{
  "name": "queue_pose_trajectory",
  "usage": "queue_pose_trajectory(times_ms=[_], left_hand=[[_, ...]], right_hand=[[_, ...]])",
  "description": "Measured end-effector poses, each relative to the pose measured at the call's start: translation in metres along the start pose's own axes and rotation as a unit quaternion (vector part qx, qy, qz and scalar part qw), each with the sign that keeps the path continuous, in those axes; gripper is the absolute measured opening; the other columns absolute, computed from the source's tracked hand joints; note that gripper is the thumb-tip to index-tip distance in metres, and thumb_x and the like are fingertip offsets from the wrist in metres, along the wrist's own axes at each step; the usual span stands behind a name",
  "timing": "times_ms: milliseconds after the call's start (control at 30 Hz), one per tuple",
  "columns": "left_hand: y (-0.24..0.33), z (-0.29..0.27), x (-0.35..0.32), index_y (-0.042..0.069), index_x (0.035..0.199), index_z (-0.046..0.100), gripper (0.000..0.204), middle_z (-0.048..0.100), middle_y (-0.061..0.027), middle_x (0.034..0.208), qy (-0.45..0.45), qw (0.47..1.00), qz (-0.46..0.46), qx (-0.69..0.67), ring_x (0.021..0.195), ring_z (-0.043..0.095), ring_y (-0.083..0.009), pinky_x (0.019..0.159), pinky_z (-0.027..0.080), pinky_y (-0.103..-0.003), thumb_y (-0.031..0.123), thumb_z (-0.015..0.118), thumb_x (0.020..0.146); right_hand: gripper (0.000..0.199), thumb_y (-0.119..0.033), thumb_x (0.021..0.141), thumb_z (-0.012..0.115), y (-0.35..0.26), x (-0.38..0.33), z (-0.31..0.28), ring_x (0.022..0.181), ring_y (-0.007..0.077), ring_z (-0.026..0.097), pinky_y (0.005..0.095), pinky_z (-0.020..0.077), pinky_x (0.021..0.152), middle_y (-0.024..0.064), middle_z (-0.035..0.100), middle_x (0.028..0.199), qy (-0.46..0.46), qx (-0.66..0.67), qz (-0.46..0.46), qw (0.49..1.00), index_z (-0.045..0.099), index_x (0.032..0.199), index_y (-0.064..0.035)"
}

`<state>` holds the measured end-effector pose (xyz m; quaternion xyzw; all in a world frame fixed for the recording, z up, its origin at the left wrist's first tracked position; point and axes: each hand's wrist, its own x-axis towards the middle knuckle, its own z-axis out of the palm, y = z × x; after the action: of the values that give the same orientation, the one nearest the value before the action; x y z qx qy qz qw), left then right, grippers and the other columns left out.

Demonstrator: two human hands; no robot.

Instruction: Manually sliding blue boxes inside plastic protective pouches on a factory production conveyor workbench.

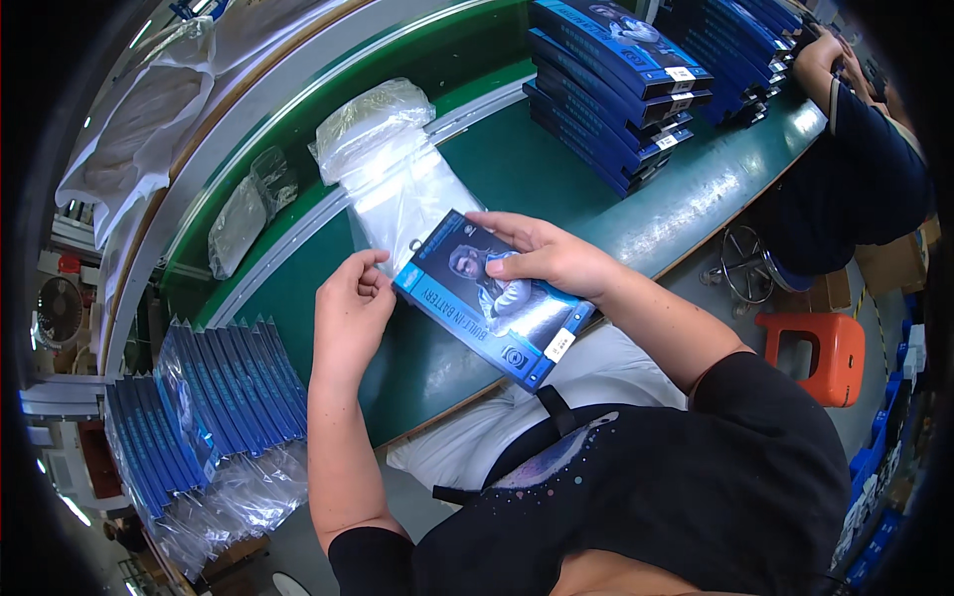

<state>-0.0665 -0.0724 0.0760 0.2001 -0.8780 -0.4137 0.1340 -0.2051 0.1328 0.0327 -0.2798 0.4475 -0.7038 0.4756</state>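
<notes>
My right hand (552,256) grips a flat blue-and-black printed box (487,298), thumb on its front face and fingers round its far edge. The box is tilted over the near edge of the green table, in front of my body. Curled, with its fingertips drawn together, my left hand (356,303) is beside the box's left corner. Whether a bag edge is between those fingers I cannot make out. Just beyond the box lies a pile of clear plastic bags (412,189), its near end partly hidden behind the box.
Tall stacks of similar boxes (616,94) stand at the far right of the table (492,164). Bagged boxes (234,387) stand in a row at the left. Another clear bag (243,219) lies against the green ledge. A person (845,159) sits at right, near an orange stool (820,358).
</notes>
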Motion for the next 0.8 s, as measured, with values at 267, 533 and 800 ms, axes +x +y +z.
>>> queue_pose_trajectory(times_ms=[267, 533, 800], left_hand=[[0.005, 0.013, -0.017, -0.003, 0.111, 0.061, 0.031, 0.058, -0.0019, 0.076, 0.028, 0.998, 0.042, 0.036, 0.069, 0.053, -0.0071, 0.067, 0.046, -0.022, -0.006, 0.058, 0.080], [0.006, 0.026, -0.034, 0.000, 0.104, 0.062, 0.028, 0.057, -0.0112, 0.077, 0.045, 0.968, 0.210, 0.132, 0.070, 0.057, -0.0237, 0.066, 0.048, -0.034, -0.007, 0.060, 0.078], [0.003, 0.031, -0.067, -0.001, 0.096, 0.064, 0.017, 0.064, -0.0110, 0.082, -0.035, 0.974, 0.217, 0.052, 0.075, 0.063, -0.0210, 0.068, 0.050, -0.031, -0.007, 0.061, 0.080]], right_hand=[[0.069, -0.007, 0.090, 0.056, 0.011, -0.018, 0.021, 0.128, 0.0211, 0.041, 0.0321, 0.0314, 0.107, 0.0189, 0.040, 0.142, 0.053, -0.078, -0.041, 0.995, 0.020, 0.148, 0.0027], [0.067, -0.006, 0.089, 0.055, 0.026, -0.035, 0.027, 0.120, 0.0240, 0.049, 0.0323, 0.0379, 0.102, 0.0233, 0.047, 0.134, 0.121, -0.175, -0.047, 0.976, 0.023, 0.146, 0.0040], [0.063, -0.004, 0.089, 0.058, 0.018, -0.054, 0.020, 0.116, 0.0216, 0.053, 0.0320, 0.0423, 0.099, 0.0233, 0.050, 0.129, 0.099, -0.019, 0.020, 0.995, 0.027, 0.143, 0.0080]])
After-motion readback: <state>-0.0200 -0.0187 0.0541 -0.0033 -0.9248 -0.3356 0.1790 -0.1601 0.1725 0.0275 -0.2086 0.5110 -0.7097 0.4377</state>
